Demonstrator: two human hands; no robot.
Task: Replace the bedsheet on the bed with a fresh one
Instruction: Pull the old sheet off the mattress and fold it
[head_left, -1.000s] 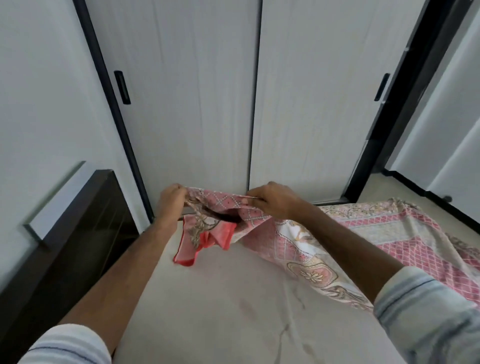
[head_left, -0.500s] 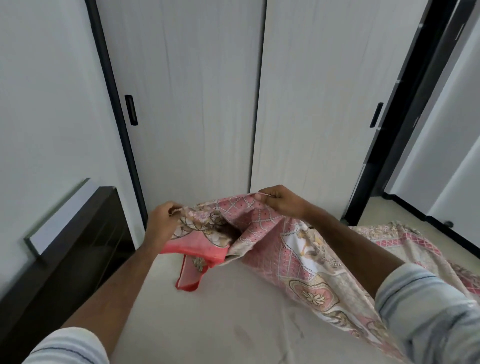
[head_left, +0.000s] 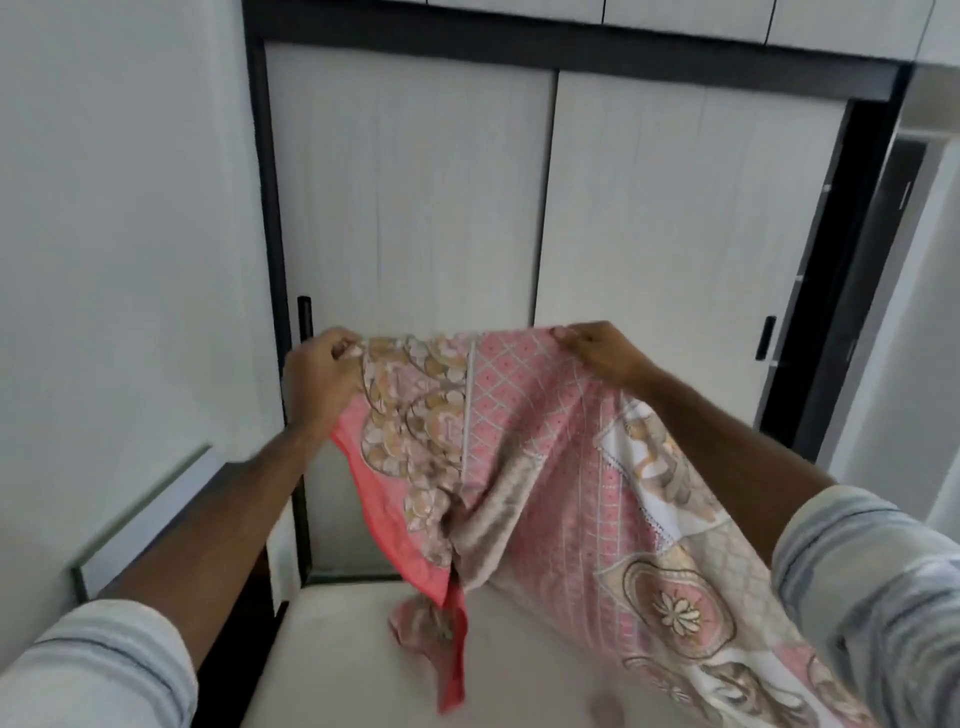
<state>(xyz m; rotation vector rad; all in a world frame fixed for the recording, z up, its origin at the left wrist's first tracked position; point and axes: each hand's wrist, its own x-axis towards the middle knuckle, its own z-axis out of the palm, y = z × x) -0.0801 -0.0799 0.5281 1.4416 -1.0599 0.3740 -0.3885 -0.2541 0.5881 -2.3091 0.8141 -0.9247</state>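
Bedroom: white sliding wardrobe (head_left: 467, 249) with 2 doors behind bare mattress (head_left: 332, 649). Dark headboard (head_left: 228, 587) left of mattress. Pink patterned bedsheet (head_left: 530, 457) lifted above mattress, bulk trailing right, 1 corner dangling onto it. Left hand (head_left: 317, 379) and right hand (head_left: 597, 351) each pinch top edge, spread apart. Sheet looks light, limp, prone to bunching; best gripped at hem corners.

bedsheet (head_left: 524, 441): pink, with tan flower shapes
state: lifted up, bunched and wrinkly
place: hangs below both pinched spots; a red corner droops onto the bare white mattress (head_left: 363, 649)
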